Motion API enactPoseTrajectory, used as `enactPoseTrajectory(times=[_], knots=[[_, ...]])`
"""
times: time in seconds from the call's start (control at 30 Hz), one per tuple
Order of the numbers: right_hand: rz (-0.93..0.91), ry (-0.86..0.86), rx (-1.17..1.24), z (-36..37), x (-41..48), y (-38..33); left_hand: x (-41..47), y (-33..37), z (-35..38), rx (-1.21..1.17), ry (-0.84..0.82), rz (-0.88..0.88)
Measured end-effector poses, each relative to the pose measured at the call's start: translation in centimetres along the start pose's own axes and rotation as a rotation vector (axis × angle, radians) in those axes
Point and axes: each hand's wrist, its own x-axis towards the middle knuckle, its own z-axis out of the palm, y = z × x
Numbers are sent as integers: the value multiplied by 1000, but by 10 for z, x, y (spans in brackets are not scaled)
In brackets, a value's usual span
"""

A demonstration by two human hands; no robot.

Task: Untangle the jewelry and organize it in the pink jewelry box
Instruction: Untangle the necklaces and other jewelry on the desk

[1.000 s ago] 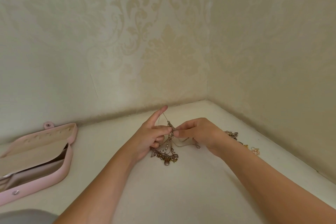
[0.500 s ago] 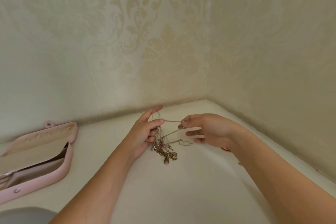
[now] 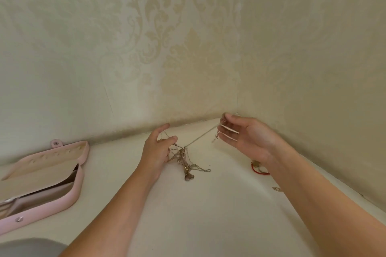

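Toward the far corner of the white tabletop [image 3: 208, 204], my left hand [image 3: 155, 152] pinched loops of the tangled jewelry [image 3: 186, 165] between thumb and curled fingers. The knot hung below it, and I could not tell whether its lowest pendant touched the surface. From that knot one thin chain [image 3: 200, 136] ran taut up and rightward to my right hand [image 3: 244, 137], which pinched it between thumb and forefinger, the other fingers straight and fanned apart. Well to the left lay the pink jewelry box [image 3: 69, 196], open, apart from both hands. A red bracelet [image 3: 258, 170] lay at my right wrist, partly hidden by it.
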Motion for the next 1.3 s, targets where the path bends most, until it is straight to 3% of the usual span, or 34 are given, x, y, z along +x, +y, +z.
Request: enactPoseTrajectory(times=[0.13, 0.4, 0.6, 0.77, 0.87, 0.97, 1.07, 1.2, 1.3], knots=[[-47, -23, 26, 6, -2, 2, -2, 1, -3, 231, 148, 170], [-235, 207, 132, 6, 1, 3, -1, 14, -19, 186, 413, 337], [-412, 336, -238, 18, 0, 12, 0, 15, -29, 222, 470, 392], [-488, 489, -589, 19, -8, 11, 5, 4, -29, 452, 388, 234], [-583, 560, -1028, 13, -10, 5, 7, -1, -28, 541, 328, 161], [-543, 645, -1369, 6, -11, -3, 7, -4, -23, 582, 305, 134], [-509, 675, -1471, 2, -11, -7, 4, -3, -20, 606, 224, 197], [-545, 690, -1504, 7, -13, -7, -15, 7, -7, 599, -204, 306], [-581, 711, -1485, 8, -14, -10, -19, 6, 1, 688, -367, 277]])
